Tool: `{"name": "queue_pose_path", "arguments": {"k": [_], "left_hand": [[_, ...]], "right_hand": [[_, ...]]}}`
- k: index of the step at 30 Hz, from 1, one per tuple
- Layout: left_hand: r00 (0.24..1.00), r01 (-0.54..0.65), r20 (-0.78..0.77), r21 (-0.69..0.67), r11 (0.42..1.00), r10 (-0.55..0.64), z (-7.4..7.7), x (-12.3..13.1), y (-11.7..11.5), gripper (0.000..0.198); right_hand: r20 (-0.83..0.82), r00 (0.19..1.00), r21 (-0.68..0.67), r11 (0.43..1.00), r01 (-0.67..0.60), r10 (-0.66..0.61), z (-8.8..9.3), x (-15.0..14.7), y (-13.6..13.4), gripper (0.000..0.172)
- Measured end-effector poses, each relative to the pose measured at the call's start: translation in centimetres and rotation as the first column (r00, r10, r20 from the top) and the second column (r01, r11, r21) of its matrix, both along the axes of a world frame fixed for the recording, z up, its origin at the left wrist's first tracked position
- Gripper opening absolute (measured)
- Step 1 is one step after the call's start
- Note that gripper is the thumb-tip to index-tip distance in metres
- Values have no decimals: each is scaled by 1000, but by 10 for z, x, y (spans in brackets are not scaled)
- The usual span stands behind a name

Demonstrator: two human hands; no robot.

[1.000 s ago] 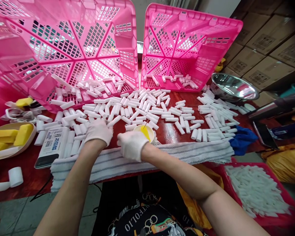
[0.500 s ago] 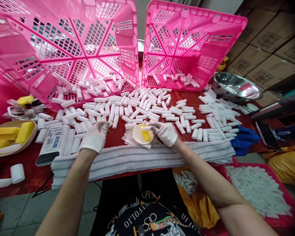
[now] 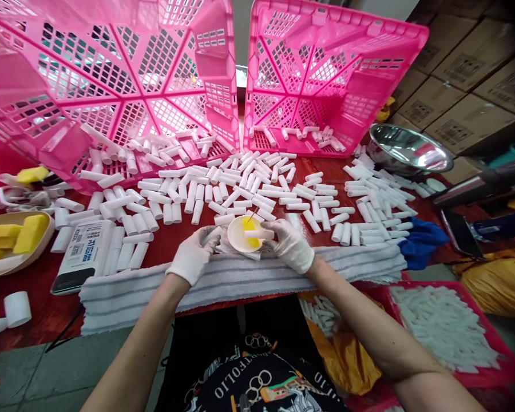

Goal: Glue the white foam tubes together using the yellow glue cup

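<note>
My right hand [image 3: 292, 247], in a white glove, pinches a short white tube [image 3: 257, 234] sideways over a small cream dish [image 3: 236, 239]. In the dish is a yellow block [image 3: 249, 224], with a thin dark stick rising from it. Left of the dish, my gloved left hand [image 3: 194, 253] is closed, thumb against fingers, on another white tube [image 3: 213, 233], partly hidden by the fingers. Thin white sheets [image 3: 226, 246] lie beneath the dish. Just beyond the hands, many loose white tubes [image 3: 251, 183] are spread over the red tabletop.
Two pink crates [image 3: 178, 97] lie tipped toward me with tubes spilling out. A striped towel [image 3: 240, 274] runs along the front edge. To the left are a scale [image 3: 83, 254] and a plate of yellow blocks [image 3: 47, 232]; to the right, a metal bowl [image 3: 412, 166].
My left hand has moved right, from among the loose tubes to beside the dish, with a tube in its fingers. My right hand still holds its tube over the dish. The view has shifted slightly.
</note>
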State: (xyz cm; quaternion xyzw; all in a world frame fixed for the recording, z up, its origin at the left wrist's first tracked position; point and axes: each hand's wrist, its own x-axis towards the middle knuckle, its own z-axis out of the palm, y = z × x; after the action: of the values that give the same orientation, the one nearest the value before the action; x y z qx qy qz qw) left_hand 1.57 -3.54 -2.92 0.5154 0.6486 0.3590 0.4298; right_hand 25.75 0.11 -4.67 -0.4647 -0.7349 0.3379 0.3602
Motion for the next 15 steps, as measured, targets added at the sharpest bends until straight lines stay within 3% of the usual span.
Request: {"name": "queue_pose_path", "arguments": {"k": [4, 8, 11, 13, 15], "left_hand": [[999, -15, 37, 8, 1000, 15, 7, 4, -3, 56], [995, -32, 95, 11, 999, 31, 13, 7, -6, 59], [994, -39, 103, -15, 999, 40, 15, 8, -9, 60], [992, -36, 121, -30, 999, 39, 17, 9, -11, 60], [991, -29, 127, -32, 999, 33, 17, 8, -13, 58]], "right_hand": [[-45, 999, 12, 999, 30, -30, -4, -3, -6, 28], [12, 999, 127, 991, 34, -35, -3, -4, -11, 22], [-54, 997, 43, 998, 49, -47, -2, -5, -14, 32], [-88, 994, -17, 998, 65, -67, -4, -6, -16, 31], [-57, 995, 22, 996, 86, -84, -8, -6, -17, 25]]}}
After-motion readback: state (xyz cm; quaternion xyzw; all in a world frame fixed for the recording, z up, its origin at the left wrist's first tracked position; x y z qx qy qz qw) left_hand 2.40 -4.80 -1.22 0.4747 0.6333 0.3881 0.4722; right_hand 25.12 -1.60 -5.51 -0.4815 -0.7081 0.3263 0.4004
